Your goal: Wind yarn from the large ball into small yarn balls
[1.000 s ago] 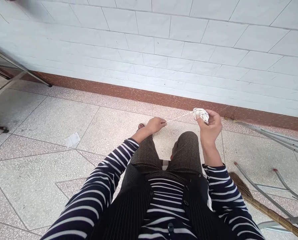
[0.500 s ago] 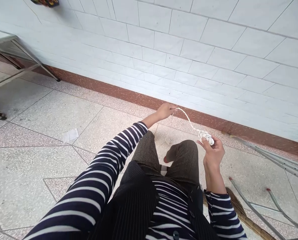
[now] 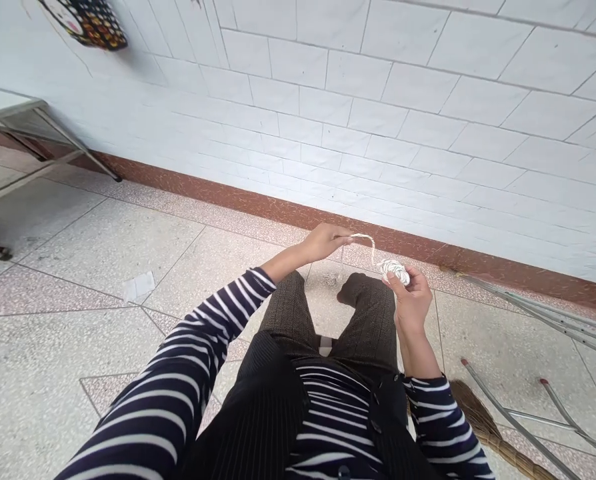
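Observation:
My left hand (image 3: 327, 241) pinches a white twisted cord (image 3: 368, 239) between thumb and fingertips. From there the cord arcs over to a wound bundle of the same cord (image 3: 394, 271). My right hand (image 3: 412, 293) is closed around that bundle, thumb on the near side. Below my left hand a thin strand hangs toward a small pale tangle (image 3: 331, 278) near the floor between my knees; whether the tangle rests on the floor I cannot tell.
A white tiled wall (image 3: 328, 120) rises ahead. On the left stand a metal-legged table (image 3: 53, 127) and a paper scrap (image 3: 139, 287) on the floor. To the right lie a broom (image 3: 498, 440), a metal-tube frame (image 3: 533, 417) and an aluminium ladder-like piece (image 3: 543, 307).
My hands have come slightly closer together, so the cord between them droops in a tighter bend. The bundle has shifted left, and the view has tilted up a little.

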Tool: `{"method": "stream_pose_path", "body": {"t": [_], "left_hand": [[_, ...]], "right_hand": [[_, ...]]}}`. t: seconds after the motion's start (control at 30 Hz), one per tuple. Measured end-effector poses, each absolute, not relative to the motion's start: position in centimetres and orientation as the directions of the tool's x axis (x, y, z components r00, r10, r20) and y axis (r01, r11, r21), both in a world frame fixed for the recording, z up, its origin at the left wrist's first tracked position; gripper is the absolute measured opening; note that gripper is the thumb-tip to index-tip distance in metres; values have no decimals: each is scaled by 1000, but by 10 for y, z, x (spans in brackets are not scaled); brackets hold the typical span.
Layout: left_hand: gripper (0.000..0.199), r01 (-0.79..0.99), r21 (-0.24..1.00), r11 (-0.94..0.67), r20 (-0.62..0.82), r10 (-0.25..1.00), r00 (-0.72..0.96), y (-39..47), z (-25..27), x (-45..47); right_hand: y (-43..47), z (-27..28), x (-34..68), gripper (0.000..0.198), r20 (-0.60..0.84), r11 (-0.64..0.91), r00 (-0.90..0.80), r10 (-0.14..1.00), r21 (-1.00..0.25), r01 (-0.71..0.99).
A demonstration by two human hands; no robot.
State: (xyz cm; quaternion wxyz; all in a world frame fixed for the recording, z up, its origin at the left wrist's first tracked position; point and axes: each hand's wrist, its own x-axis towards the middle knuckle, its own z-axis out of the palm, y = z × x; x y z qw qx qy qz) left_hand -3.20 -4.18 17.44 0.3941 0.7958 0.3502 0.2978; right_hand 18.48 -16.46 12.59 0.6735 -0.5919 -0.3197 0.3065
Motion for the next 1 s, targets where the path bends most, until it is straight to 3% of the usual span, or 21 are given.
{"method": "stream_pose_path", "body": {"t": [0.2,0.33,0.53,0.63,0.73,0.9,1.0], "left_hand": [[39,309,878,-366,150,822,549,-76,176,-53],[39,305,877,-371,130,794,594,-101,165,-61],[34,481,786,-389,-25,756,654,-110,97,-64],[36,606,752,-261,-163,816,554,-97,66,-63],[35,643,741,-196,-205,844,495,-82,48,-59],[22,481,871,-104,-225,786,576,-76,44,-34],[44,212,975,64,-185,762,621,-81,57,-13]], "right_hand": [[-148,107,206,53,95,41,692,716,-995,95],[-140,90,220,59,60,-1,743,667,-997,82],[-124,75,212,65,-120,32,702,701,-979,-200],[-122,76,198,58,-249,-6,573,780,-920,-392],[-126,82,186,49,-340,-87,412,845,-848,-522],[-134,97,175,42,-392,-146,300,870,-785,-602],[-137,103,171,41,-382,-131,317,868,-792,-597]]}}
